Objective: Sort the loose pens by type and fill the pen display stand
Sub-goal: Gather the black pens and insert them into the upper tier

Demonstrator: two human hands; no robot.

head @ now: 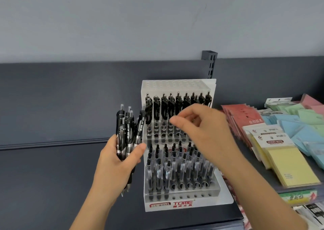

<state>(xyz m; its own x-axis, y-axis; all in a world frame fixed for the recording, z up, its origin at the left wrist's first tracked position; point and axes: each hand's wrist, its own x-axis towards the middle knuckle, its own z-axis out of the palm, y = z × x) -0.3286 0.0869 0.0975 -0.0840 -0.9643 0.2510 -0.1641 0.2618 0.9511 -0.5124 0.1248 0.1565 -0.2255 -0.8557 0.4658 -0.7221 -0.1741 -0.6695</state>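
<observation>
Your left hand (pixel 119 161) is clenched around a bundle of black click pens (pixel 127 133), held just off the 9 o'clock side of the pen display stand (pixel 182 203). The bundle stands nearly upright, long axis running from 6 to 12 o'clock, with the clicker ends up and the writing tips poking out below your palm.

Your right hand (pixel 205 129) hovers in front of the stand's upper tier with the fingers loosely curled and parted; nothing shows between them, so it looks empty.

The upper tier (pixel 175 110) already carries a row of matching black-bodied pens, while the lower tier (pixel 175 163) holds slimmer clear-barrelled ones. Both sets stand clicker-up, leaning slightly back toward 12 o'clock.

To do this step well, probably drawing the next pen from the bundle, pinch a single barrel near its top so its neighbours stay put. Keep your left-hand squeeze firm enough that the rest do not slide down. Carry the pen tip-down and line its axis up with the tilt of those already seated. Aim for one of the open holes visible along the front of the upper tier, since that is where this type belongs. Lower it straight in rather than at an angle, so the tip does not catch on the rim.
</observation>
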